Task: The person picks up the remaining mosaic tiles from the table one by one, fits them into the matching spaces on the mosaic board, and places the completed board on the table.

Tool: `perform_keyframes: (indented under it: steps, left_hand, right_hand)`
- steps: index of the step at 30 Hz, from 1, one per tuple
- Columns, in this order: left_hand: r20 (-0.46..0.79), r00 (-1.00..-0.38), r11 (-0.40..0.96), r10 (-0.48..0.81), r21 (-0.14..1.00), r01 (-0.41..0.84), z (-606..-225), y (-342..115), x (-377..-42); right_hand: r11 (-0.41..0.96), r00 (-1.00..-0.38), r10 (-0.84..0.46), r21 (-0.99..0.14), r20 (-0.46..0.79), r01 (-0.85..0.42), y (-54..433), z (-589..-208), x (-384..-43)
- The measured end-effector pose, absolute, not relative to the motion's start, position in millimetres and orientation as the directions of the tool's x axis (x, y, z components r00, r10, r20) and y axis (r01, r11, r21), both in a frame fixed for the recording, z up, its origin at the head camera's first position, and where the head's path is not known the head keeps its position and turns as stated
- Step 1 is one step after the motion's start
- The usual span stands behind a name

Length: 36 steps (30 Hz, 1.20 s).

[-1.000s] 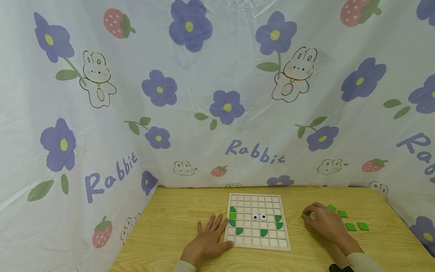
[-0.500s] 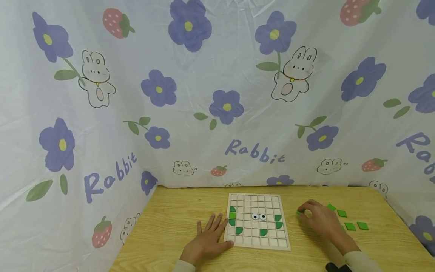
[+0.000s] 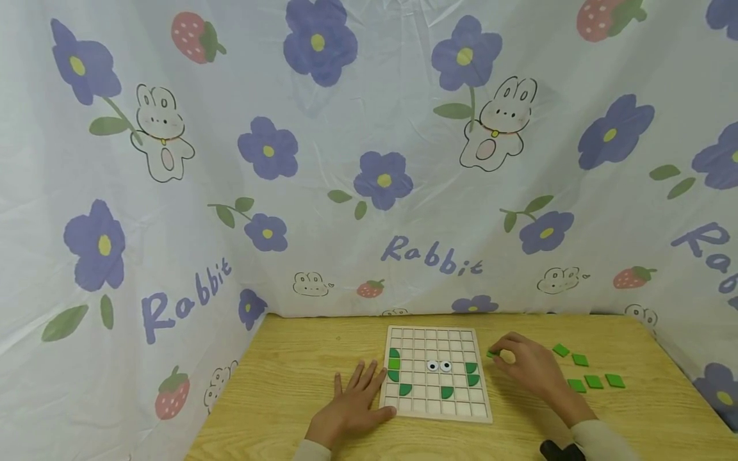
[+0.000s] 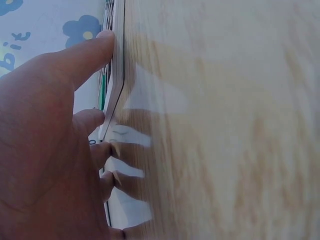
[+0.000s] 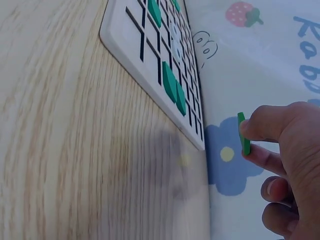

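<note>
A pale wooden grid board (image 3: 438,409) lies on the table. Dark green quarter-round tiles (image 3: 446,392), one bright green square tile (image 3: 394,363) and two googly-eye pieces (image 3: 439,366) sit in its cells. My left hand (image 3: 353,406) lies with spread fingers at the board's left edge, its thumb on the near left corner. Just off the board's right side, my right hand (image 3: 527,363) pinches a bright green square tile (image 5: 244,134) between thumb and forefinger; the other fingers curl in toward the palm in the right wrist view.
Several loose bright green square tiles (image 3: 594,381) lie on the wooden table (image 3: 311,346) to the right of my right hand. Behind the table hangs a white curtain (image 3: 323,230) printed with flowers and rabbits. A black object (image 3: 562,451) shows below the right forearm.
My right hand has moved left toward the board, carrying the green tile. A loose tile behind its wrist has come into sight. The left hand has stayed in place.
</note>
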State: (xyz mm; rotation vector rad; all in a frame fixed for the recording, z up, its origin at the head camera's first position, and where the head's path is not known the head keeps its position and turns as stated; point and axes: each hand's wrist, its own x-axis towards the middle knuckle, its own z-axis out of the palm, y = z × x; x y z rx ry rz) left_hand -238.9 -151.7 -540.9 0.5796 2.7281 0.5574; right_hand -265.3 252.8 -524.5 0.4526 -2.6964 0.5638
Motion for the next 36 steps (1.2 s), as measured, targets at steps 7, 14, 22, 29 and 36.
perform_keyframes:
  steps: [7, 14, 22, 29, 36]
  left_hand:
    - [-0.203, -0.875, 0.844, 0.439, 0.426, 0.324, -540.7, -151.8, -239.2]
    - [-0.201, -0.873, 0.842, 0.444, 0.426, 0.33, -541.3, -151.5, -239.9]
    - [-0.204, -0.874, 0.843, 0.442, 0.426, 0.327, -541.4, -151.0, -240.7]
    - [-0.216, -0.875, 0.85, 0.434, 0.419, 0.319, -542.2, -150.5, -240.2]
    - [-0.216, -0.875, 0.851, 0.433, 0.419, 0.318, -541.1, -150.1, -240.5]
  right_hand:
    - [0.851, -0.857, -0.257, -0.316, 0.447, -0.42, 240.9, -523.3, -268.1]
    - [0.82, -0.823, -0.289, -0.317, 0.49, -0.477, 226.7, -522.1, -270.2]
    - [0.797, -0.798, -0.323, -0.31, 0.508, -0.519, 209.1, -521.7, -273.1]
    - [0.78, -0.771, -0.357, -0.287, 0.527, -0.556, 193.4, -525.1, -275.8]
    - [0.771, -0.784, -0.394, -0.292, 0.48, -0.567, 175.6, -523.5, -276.4]
